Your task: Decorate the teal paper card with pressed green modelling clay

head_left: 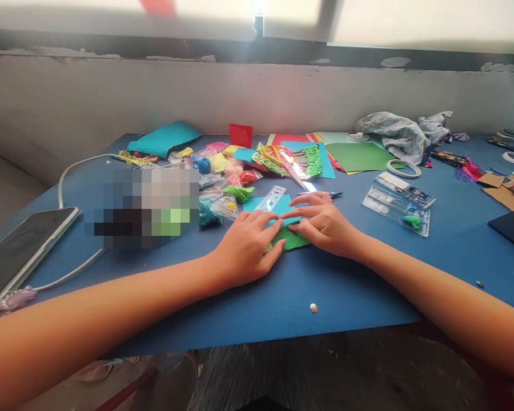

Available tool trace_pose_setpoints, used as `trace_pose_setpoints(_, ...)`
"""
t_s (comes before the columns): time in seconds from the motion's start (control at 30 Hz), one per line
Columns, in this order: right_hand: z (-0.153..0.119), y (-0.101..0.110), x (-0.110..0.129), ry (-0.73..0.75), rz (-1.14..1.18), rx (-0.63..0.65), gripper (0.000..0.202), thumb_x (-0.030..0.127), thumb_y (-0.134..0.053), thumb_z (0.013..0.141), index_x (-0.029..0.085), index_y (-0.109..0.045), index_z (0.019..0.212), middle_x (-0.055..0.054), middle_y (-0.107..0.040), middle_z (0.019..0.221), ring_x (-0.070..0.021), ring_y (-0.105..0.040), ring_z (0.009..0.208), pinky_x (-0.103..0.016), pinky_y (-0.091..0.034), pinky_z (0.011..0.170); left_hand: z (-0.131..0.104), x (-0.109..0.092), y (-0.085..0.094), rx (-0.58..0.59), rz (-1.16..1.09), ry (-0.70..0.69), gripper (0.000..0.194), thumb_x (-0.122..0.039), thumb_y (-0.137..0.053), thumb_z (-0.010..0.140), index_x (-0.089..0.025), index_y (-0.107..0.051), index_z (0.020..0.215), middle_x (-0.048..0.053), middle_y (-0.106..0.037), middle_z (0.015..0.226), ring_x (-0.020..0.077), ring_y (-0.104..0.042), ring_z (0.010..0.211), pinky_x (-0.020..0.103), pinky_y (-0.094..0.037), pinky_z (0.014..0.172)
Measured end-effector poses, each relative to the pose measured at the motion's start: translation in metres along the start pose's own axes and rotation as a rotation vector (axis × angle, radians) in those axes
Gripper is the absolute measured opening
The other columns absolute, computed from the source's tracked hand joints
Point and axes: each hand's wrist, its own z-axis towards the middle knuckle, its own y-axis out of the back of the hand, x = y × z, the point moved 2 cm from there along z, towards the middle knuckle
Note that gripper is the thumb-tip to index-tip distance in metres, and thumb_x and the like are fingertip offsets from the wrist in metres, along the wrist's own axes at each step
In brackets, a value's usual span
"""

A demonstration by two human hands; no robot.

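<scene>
A flat green piece (296, 240), its material hard to make out, lies on the blue table under both hands. Just behind it is a light blue sheet (257, 202) with a clear ruler (272, 198) on top. My left hand (252, 244) rests palm down on the left part of the green piece, fingers apart, thumb along its near edge. My right hand (321, 222) touches the right part and the blue sheet with spread, slightly bent fingers. The two hands' fingertips meet near the middle. Neither hand grips anything.
Scissors (285, 165), colourful clay bags (223, 165) and paper sheets (360, 157) lie towards the wall. A phone (28, 245) with a white cable is at the left. Right of my hands are plastic packets (396, 208), a tape roll (404, 168) and a crumpled cloth (396, 134).
</scene>
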Motion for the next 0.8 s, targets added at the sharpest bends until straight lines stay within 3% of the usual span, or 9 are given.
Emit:
trace_pose_setpoints(0.2, -0.0022, -0.0039, -0.001, 0.034, -0.026, -0.011, 0.041, 0.02, -0.036, 0.096, 0.023, -0.077, 0.09, -0.001, -0.076, 0.106, -0.023, -0.06, 0.113, -0.048, -0.037, 0.099, -0.0012, -0.004, 0.0009, 0.021, -0.004, -0.036, 0.039, -0.031, -0.038, 0.098, -0.01, -0.068, 0.113, 0.015, -0.068, 0.114, 0.0278, -0.063, 0.098, 0.041, -0.046, 0.079)
trace_pose_setpoints(0.4, -0.0024, -0.0033, 0.0013, 0.086, -0.032, -0.014, 0.04, 0.019, -0.036, 0.096, 0.023, -0.077, 0.093, -0.002, -0.075, 0.109, -0.0236, -0.06, 0.114, -0.049, -0.037, 0.099, -0.0024, -0.0049, 0.0033, -0.095, -0.019, 0.007, 0.039, -0.021, -0.035, 0.096, -0.005, -0.069, 0.106, 0.015, -0.071, 0.106, 0.0268, -0.064, 0.094, 0.04, -0.047, 0.079)
trace_pose_setpoints(0.63, -0.0009, 0.0008, 0.0012, 0.048, -0.039, -0.024, 0.037, 0.02, -0.041, 0.094, 0.023, -0.077, 0.085, -0.004, -0.073, 0.114, -0.0253, -0.057, 0.121, -0.05, -0.036, 0.1, -0.0015, -0.004, 0.0016, -0.027, 0.002, 0.006, 0.039, -0.021, -0.034, 0.096, -0.007, -0.07, 0.105, 0.014, -0.07, 0.106, 0.0269, -0.063, 0.095, 0.04, -0.047, 0.079)
trace_pose_setpoints(0.8, -0.0016, -0.0008, -0.004, -0.007, -0.026, -0.03, 0.037, 0.022, -0.042, 0.094, 0.025, -0.077, 0.084, -0.003, -0.075, 0.109, -0.0241, -0.059, 0.118, -0.048, -0.035, 0.102, -0.0013, -0.0047, 0.0011, 0.023, 0.004, 0.01, 0.043, -0.025, -0.032, 0.097, -0.009, -0.065, 0.119, 0.015, -0.067, 0.112, 0.0285, -0.06, 0.099, 0.042, -0.046, 0.08)
